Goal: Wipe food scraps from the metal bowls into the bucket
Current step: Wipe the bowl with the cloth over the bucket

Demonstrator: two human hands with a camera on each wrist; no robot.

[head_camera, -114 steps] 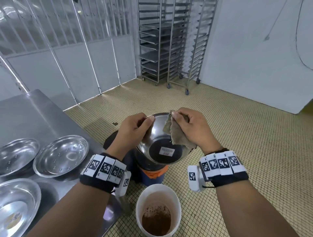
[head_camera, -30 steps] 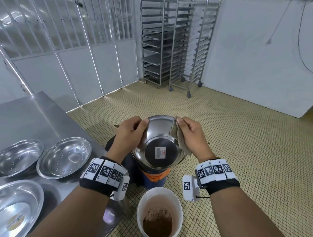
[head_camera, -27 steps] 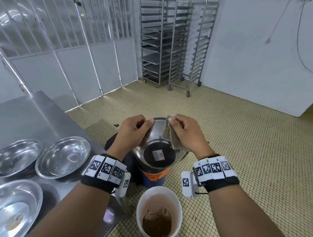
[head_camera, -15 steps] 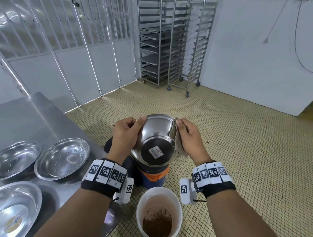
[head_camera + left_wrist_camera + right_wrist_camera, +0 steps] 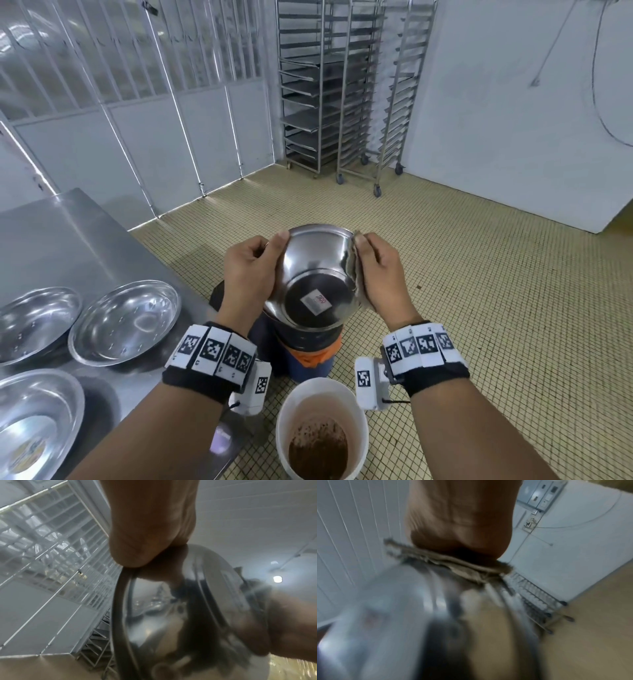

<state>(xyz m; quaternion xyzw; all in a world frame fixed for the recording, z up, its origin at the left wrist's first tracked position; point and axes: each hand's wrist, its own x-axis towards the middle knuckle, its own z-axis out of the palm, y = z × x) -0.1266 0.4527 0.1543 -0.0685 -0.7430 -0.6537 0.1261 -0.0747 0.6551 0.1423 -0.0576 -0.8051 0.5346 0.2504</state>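
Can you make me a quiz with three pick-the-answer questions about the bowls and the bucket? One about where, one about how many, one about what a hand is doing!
1. Where is the white bucket?
A. On the tiled floor
B. On the metal table
C. On the rack

2. How many metal bowls lie on the metal table?
A. One
B. Three
C. Six

3. What does the right hand hold?
A. A spoon
B. Nothing
C. A cloth against the held bowl

Answers: 1 A, it stands on the floor below the hands. 2 B, three lie at the left. 3 C, the cloth is pressed to the bowl's rim.
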